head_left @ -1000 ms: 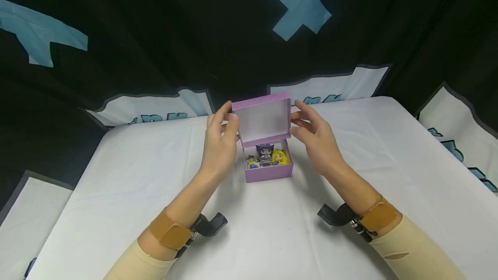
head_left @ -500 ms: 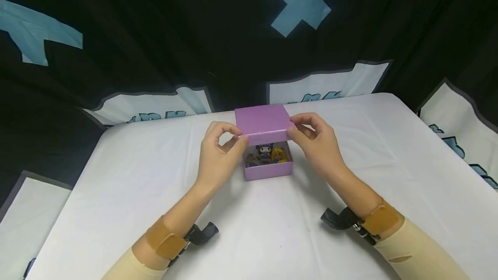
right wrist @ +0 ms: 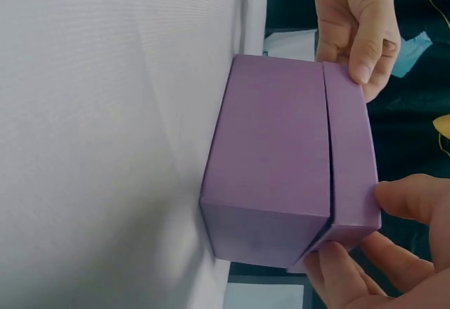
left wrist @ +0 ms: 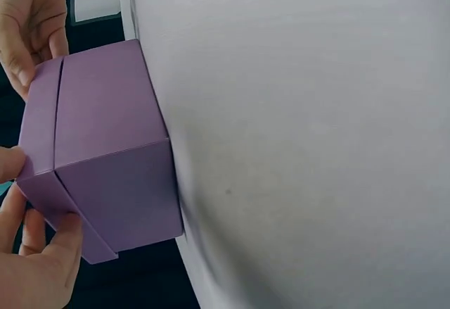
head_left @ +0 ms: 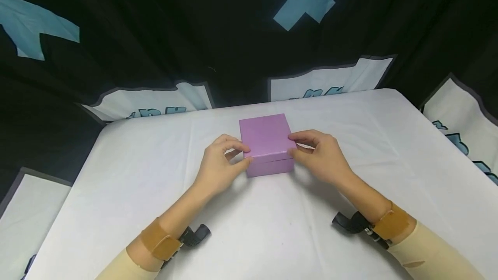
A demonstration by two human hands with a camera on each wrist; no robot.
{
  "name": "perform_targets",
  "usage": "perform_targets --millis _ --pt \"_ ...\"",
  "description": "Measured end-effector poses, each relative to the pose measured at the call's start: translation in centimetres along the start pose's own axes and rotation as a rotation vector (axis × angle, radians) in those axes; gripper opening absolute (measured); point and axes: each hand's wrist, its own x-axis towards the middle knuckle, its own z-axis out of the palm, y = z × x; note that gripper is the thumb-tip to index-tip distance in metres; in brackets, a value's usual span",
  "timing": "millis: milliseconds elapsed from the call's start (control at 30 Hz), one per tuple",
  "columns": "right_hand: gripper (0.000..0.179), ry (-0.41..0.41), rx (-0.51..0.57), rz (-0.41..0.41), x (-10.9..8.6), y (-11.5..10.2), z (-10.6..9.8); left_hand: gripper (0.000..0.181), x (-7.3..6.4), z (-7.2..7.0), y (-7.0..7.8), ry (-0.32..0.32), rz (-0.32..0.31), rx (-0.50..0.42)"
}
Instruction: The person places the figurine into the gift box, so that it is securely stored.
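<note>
A purple box base (head_left: 271,168) stands on the white table, topped by its matching lid (head_left: 266,134). At the near left corner of the lid, my left hand (head_left: 218,165) grips it with thumb and fingers. Opposite, my right hand (head_left: 324,155) holds the near right corner the same way. Both wrist views show a thin seam between the lid (left wrist: 41,115) and the base (left wrist: 112,105), and the lid looks slightly tilted on it. The small figures inside the base are hidden under the lid.
The white cloth-covered table (head_left: 264,232) spreads around the box. Behind it hangs a black curtain (head_left: 218,38) with blue and white shapes. A black wrist-mounted device (head_left: 196,236) sits below the left forearm, and another black device (head_left: 352,223) below the right.
Both hands have lowered the lid from a raised, tilted position above the base down onto it. The figures that showed inside the box are now covered.
</note>
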Motion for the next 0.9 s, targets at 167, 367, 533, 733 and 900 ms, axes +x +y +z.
perform_targets --millis 167,367,533,733,900 --pt "0.029 -0.025 -0.095 0.044 -0.3 0.0 -0.3 0.014 0.1 -0.1 0.2 -0.053 -0.003 0.025" --pt "0.030 -0.065 -0.095 0.031 -0.5 0.2 -0.1 0.012 0.0 -0.2 0.0 -0.136 -0.009 0.119" --pt "0.030 -0.082 -0.093 0.037 -0.6 0.4 0.1 0.013 0.2 -0.4 -0.1 -0.181 0.037 0.178" --pt "0.032 -0.097 -0.063 0.024 -0.7 0.7 0.4 0.014 0.1 -0.4 -0.4 -0.204 0.115 0.297" --pt "0.040 -0.132 -0.158 -0.034 -1.3 0.9 0.3 0.018 -0.4 -0.6 -0.1 -0.231 0.208 0.497"
